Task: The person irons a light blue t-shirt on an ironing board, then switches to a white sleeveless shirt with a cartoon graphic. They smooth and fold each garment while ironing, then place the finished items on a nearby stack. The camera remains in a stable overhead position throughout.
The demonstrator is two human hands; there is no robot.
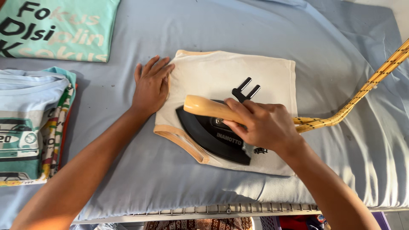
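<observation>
Right hand (pixel 262 124) wrapped around the wooden handle (pixel 208 107) of a black iron (pixel 213 135), grip closed tight on it, fingers curled over the top. Iron sits flat on a cream folded garment (pixel 238 72) with tan trim, its pointed end toward the garment's left side. Garment lies near the middle of the bench (pixel 128 162), which is padded with a light blue cloth cover. Left hand (pixel 151 85) flat, palm down, fingers spread, grip holding nothing; it presses at the garment's upper left corner, fingertips on the cloth edge, palm on the blue cover. A yellow braided cord (pixel 366 87) runs from behind the right hand toward the bench's right edge and up out of view. A black plug (pixel 245 90) lies on the garment just beyond the iron, prongs pointing to the far side. At the left edge of the bench a stack of folded shirts (pixel 30 127), top one pale blue with a car print. At the far left corner a teal folded shirt (pixel 57 27) with printed lettering. A metal grid frame (pixel 221 209) shows under the bench's near edge.
</observation>
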